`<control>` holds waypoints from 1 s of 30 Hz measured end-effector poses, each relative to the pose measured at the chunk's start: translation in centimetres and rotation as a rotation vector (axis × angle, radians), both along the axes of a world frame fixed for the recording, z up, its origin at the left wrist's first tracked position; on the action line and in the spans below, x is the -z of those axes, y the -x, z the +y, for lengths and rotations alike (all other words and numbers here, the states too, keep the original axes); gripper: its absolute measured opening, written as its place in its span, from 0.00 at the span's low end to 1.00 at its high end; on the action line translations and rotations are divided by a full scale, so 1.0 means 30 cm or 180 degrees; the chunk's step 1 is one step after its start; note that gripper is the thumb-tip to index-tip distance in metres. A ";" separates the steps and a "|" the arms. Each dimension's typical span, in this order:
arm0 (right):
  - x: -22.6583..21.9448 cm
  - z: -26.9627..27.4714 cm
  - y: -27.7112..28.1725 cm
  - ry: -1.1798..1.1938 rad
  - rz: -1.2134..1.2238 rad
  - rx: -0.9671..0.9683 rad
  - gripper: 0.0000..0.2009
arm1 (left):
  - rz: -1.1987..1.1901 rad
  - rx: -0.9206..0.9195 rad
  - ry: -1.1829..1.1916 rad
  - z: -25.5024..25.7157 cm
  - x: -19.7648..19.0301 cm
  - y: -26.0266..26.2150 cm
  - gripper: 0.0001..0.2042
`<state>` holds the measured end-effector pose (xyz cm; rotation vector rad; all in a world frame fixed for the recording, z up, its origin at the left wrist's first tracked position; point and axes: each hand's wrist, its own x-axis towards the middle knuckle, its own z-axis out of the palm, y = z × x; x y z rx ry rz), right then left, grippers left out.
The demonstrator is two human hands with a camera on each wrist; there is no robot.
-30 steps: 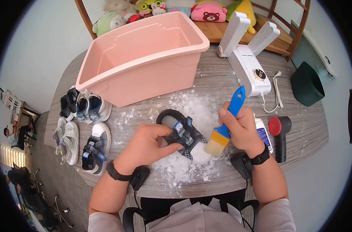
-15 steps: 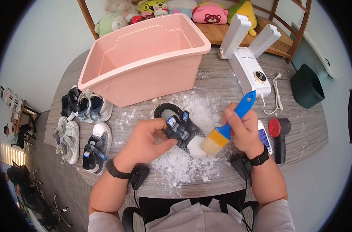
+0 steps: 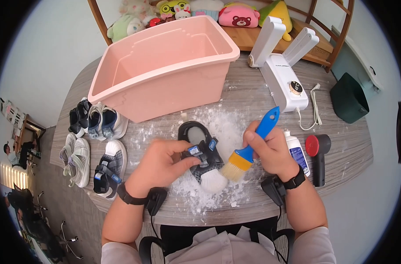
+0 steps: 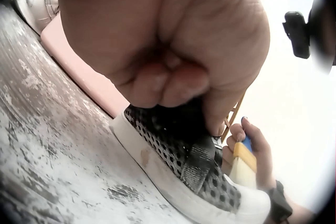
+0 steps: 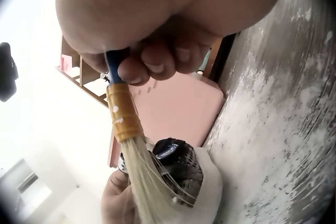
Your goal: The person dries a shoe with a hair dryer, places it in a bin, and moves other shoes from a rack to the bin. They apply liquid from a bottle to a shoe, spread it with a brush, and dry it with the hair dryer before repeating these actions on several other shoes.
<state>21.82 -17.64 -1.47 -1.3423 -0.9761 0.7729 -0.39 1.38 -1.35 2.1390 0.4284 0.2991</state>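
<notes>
A small black mesh shoe (image 3: 213,179) with a white toe cap and dark straps sits on the powder-strewn table. My left hand (image 3: 158,166) pinches its strap area between thumb and fingers; in the left wrist view the shoe's white sole (image 4: 152,169) lies along the tabletop. In my right hand (image 3: 271,149) is a paintbrush (image 3: 266,123) with a blue handle and yellow collar, gripped by the handle. The pale bristles (image 3: 232,171) reach down beside the toe cap. From the right wrist view, the bristles (image 5: 144,182) overlap the shoe's front.
White powder (image 3: 200,198) spreads around the shoe. A similar shoe (image 3: 110,169) and several others stand at left. Behind is a pink tub (image 3: 165,92); a white two-armed device (image 3: 286,83), a white bottle (image 3: 296,149), a black-and-red handheld tool (image 3: 322,158) and a dark green bin (image 3: 349,99) are right.
The shoe has turned, its toe swinging left and toward me, with my left hand still holding it. My right hand has moved the brush left along with the toe.
</notes>
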 end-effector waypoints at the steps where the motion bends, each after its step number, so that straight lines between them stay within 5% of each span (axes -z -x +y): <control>1: 0.004 0.005 0.007 0.0026 -0.0364 0.0054 0.15 | -0.0016 -0.0007 0.0341 0.001 0.010 0.000 0.09; 6: 0.011 0.006 0.000 -0.0195 -0.0442 0.0431 0.15 | -0.0286 0.0275 0.1457 0.015 0.047 -0.002 0.11; 10: -0.008 -0.005 -0.013 -0.0038 -0.0005 -0.0108 0.15 | -0.0568 0.0307 0.2012 0.014 0.048 -0.001 0.09; 15: 0.005 0.010 0.005 0.0211 -0.0070 -0.0356 0.16 | -0.0467 0.0419 0.1682 0.024 0.038 -0.001 0.08; 18: 0.006 0.011 -0.018 -0.0121 0.0018 0.0148 0.16 | -0.0322 0.0377 0.1756 0.035 0.040 -0.002 0.08; 24: -0.001 0.019 0.006 0.0400 0.0228 -0.0610 0.16 | -0.0090 0.0529 0.1950 0.017 0.051 -0.006 0.08; 26: 0.012 0.027 -0.002 0.0328 0.0224 0.0110 0.16 | -0.0169 0.0596 0.1967 0.018 0.055 -0.003 0.07; 30: 0.018 0.027 -0.032 0.0132 0.0413 0.0147 0.15 | -0.0029 0.0637 0.2065 0.027 0.034 -0.002 0.07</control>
